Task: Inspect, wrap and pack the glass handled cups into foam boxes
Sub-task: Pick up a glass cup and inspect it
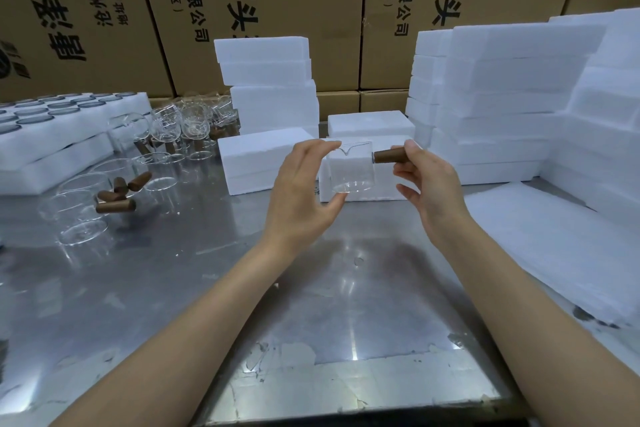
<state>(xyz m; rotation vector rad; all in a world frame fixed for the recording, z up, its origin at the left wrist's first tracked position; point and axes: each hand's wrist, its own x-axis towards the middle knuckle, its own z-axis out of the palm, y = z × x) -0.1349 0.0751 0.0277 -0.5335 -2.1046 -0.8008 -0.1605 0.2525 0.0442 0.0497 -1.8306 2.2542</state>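
The cup (351, 166) hangs upright above the table (207, 270), its brown handle (389, 155) pointing right; the left hand (299, 192) pinches rim and base; the right hand (427, 184) grips the handle.

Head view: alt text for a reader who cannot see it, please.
Two bare hands hold a clear glass cup up over a steel table: left hand pinches its body, right hand grips its brown wooden handle. White foam boxes stand behind.

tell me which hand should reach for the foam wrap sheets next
Right, probably. The foam sheets lie on the table's right side, nearest the right hand, which grips only the cup's wooden handle; the left hand pinches rim and base.
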